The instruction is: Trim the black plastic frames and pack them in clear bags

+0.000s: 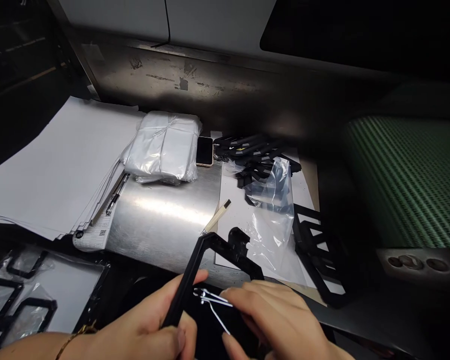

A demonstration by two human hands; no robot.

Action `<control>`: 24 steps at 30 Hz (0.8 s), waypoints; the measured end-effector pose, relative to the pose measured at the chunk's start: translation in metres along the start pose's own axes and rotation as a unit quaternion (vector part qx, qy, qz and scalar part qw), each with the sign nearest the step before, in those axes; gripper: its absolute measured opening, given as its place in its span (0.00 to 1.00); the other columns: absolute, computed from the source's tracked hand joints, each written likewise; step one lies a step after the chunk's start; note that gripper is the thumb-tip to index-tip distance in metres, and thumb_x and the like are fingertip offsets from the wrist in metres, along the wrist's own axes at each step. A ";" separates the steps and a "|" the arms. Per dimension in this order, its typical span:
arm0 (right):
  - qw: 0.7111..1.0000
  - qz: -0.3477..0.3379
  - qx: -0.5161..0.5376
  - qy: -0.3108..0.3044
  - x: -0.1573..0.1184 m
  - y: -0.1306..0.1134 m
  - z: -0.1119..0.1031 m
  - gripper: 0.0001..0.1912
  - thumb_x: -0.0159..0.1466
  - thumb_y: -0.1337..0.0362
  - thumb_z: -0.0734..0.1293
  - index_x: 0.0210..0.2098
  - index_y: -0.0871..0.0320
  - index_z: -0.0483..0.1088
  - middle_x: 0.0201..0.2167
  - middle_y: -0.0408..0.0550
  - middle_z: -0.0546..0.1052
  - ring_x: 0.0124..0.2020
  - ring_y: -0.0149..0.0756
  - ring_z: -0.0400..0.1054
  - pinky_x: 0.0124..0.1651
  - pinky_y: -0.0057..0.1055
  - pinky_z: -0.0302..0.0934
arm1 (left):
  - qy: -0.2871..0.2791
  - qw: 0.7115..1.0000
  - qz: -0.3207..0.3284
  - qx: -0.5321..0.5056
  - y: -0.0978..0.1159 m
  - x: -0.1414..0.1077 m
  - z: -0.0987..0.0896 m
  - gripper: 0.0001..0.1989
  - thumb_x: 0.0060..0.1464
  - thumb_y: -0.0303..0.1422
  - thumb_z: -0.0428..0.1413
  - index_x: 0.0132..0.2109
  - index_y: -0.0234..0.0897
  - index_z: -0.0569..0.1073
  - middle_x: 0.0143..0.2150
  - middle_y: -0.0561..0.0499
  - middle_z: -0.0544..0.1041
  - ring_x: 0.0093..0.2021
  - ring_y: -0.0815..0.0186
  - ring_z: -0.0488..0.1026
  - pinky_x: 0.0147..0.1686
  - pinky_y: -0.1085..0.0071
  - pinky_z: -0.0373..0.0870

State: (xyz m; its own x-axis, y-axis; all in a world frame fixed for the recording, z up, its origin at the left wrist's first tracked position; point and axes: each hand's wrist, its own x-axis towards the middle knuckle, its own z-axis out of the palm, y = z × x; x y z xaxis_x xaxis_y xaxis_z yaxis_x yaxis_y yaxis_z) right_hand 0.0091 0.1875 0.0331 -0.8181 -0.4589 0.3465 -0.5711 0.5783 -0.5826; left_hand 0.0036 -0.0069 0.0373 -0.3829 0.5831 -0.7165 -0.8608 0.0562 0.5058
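Note:
My left hand grips a black plastic frame by its left bar and holds it tilted above the table's front edge. My right hand pinches a thin metal wire clip and holds it against the inside of the frame. An empty clear plastic bag lies just behind the frame on a white sheet. A small brush-like tool with a pale handle rests on the steel plate.
A pile of black frames and more at the right. Bundled clear bags, a phone, a paper stack with pens, bagged frames lower left, a green conveyor belt right.

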 end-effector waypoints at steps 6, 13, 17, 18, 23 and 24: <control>0.999 -0.007 -0.041 -0.033 0.011 -0.009 0.002 0.09 0.60 0.64 0.56 0.30 0.60 0.66 0.21 0.42 0.70 0.23 0.29 0.65 0.29 0.26 0.61 | -0.013 1.000 0.014 -0.009 -0.005 0.003 -0.005 0.38 0.43 0.27 0.50 0.59 0.36 0.40 0.25 0.56 0.71 0.25 0.72 0.65 0.29 0.76 0.58; 0.993 -0.035 -0.047 -0.101 0.015 -0.003 -0.007 0.13 0.63 0.66 0.53 0.26 0.57 0.65 0.20 0.40 0.70 0.22 0.28 0.65 0.27 0.25 0.61 | -0.001 0.999 0.036 0.010 -0.006 0.003 -0.002 0.35 0.43 0.26 0.48 0.58 0.33 0.42 0.21 0.59 0.68 0.23 0.73 0.62 0.25 0.77 0.57; 0.984 0.025 0.101 -0.146 0.013 0.003 -0.015 0.09 0.57 0.67 0.63 0.38 0.53 0.64 0.29 0.37 0.73 0.32 0.22 0.67 0.36 0.13 0.60 | -0.035 0.998 0.038 -0.033 -0.009 0.004 -0.004 0.37 0.44 0.29 0.49 0.59 0.37 0.40 0.21 0.59 0.67 0.21 0.74 0.61 0.23 0.78 0.55; 0.986 0.031 0.107 -0.123 0.011 0.004 -0.015 0.13 0.55 0.68 0.64 0.41 0.53 0.63 0.31 0.37 0.73 0.33 0.22 0.67 0.38 0.13 0.60 | -0.039 0.998 0.040 -0.038 -0.010 0.005 -0.006 0.38 0.43 0.30 0.49 0.59 0.37 0.38 0.21 0.58 0.68 0.22 0.73 0.64 0.23 0.77 0.56; 0.998 0.014 0.053 -0.018 0.004 0.002 0.001 0.09 0.56 0.63 0.63 0.37 0.56 0.62 0.27 0.40 0.73 0.29 0.26 0.68 0.36 0.20 0.61 | -0.035 0.997 0.038 -0.049 -0.010 0.006 -0.009 0.40 0.43 0.33 0.50 0.59 0.36 0.37 0.19 0.59 0.69 0.25 0.69 0.69 0.27 0.75 0.59; 0.999 0.008 0.036 -0.013 0.004 0.002 0.006 0.07 0.58 0.63 0.61 0.36 0.57 0.63 0.25 0.41 0.72 0.27 0.27 0.68 0.35 0.22 0.61 | -0.034 0.997 0.034 -0.056 -0.010 0.006 -0.008 0.40 0.43 0.32 0.51 0.59 0.35 0.37 0.18 0.60 0.69 0.25 0.70 0.69 0.28 0.76 0.60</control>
State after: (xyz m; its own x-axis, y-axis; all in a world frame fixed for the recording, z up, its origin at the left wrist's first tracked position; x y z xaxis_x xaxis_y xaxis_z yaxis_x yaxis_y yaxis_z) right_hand 0.0054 0.1831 0.0289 -0.8250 -0.4676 0.3173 -0.5501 0.5362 -0.6402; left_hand 0.0071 -0.0103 0.0237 -0.4214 0.6363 -0.6462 -0.8671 -0.0740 0.4926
